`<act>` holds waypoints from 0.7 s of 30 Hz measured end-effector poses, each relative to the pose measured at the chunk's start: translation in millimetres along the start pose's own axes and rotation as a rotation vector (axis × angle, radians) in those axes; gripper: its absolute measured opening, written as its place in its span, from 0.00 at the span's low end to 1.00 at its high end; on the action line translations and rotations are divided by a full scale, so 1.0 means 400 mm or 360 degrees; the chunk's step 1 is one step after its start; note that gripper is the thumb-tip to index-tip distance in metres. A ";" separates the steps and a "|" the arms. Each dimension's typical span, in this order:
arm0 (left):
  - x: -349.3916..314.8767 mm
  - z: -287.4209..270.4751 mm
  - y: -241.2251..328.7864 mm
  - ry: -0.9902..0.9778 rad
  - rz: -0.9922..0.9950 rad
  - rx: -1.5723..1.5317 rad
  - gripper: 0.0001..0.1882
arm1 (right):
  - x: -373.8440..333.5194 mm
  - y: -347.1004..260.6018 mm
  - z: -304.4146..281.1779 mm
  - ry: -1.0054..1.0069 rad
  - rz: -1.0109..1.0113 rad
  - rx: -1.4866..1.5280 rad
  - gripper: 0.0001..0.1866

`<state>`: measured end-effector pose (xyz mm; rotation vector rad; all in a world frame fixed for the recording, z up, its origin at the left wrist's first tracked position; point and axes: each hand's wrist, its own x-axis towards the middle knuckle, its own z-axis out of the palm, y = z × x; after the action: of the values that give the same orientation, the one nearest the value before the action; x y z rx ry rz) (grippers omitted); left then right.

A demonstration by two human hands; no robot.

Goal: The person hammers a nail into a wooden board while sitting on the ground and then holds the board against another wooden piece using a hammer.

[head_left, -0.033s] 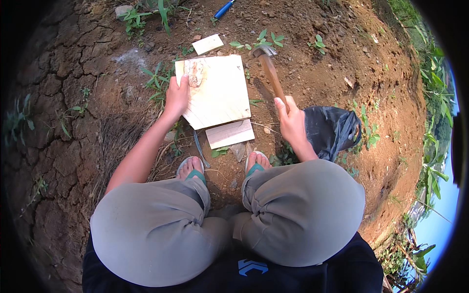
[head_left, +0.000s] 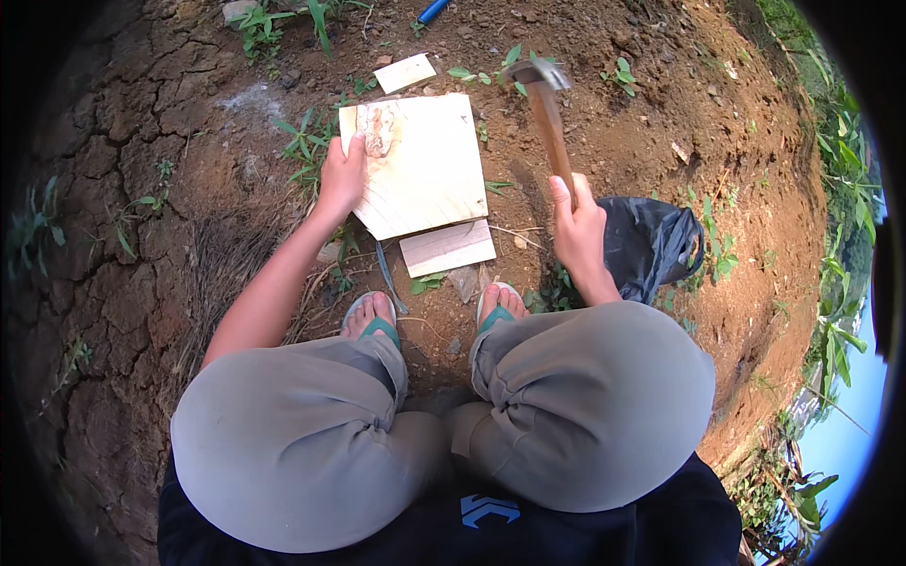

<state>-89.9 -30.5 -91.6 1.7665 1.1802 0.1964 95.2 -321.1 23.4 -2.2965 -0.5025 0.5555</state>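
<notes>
A pale wooden board [head_left: 420, 174] with a dark knotty patch at its upper left lies over smaller pieces near my feet. Its left edge is in the grip of my left hand [head_left: 342, 177], thumb on top and fingers hidden at the side. My right hand [head_left: 579, 228] is wrapped around the wooden handle of a claw hammer [head_left: 550, 127]. The hammer's metal head is raised to the right of the board, apart from it and slightly blurred. One wood block [head_left: 448, 247] sticks out under the near edge; a small wood piece [head_left: 404, 73] lies beyond the far edge.
Beside my right hand sits a black plastic bag [head_left: 651, 241]. A blue-handled tool [head_left: 432, 11] lies at the far edge of view, partly cut off. The ground is brown soil, cracked at left, with small weeds [head_left: 302, 141]. My sandalled feet [head_left: 373, 316] are close to the block.
The hammer head has swung to the right and up, away from the board, with my right hand shifting slightly right. My left hand stays on the board's edge.
</notes>
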 end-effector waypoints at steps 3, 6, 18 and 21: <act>0.017 0.015 0.047 -0.0069 0.0003 0.0042 0.28 | -0.036 0.110 0.066 0.0305 -0.0263 0.0255 0.14; 0.014 0.009 0.033 -0.0018 -0.0019 -0.0127 0.28 | -0.012 0.153 0.113 -0.0242 -0.0226 -0.0351 0.16; 0.000 -0.009 0.044 -0.0046 -0.0035 0.0100 0.30 | -0.015 0.061 -0.039 0.0168 -0.0034 0.0017 0.21; 0.009 0.000 0.045 -0.0096 -0.0018 0.0070 0.30 | -0.036 0.121 0.049 0.0014 -0.0003 0.0066 0.20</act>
<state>-76.9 -29.0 -78.7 1.7912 1.1589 0.1105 82.4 -350.0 -20.4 -2.2582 -0.4846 0.5500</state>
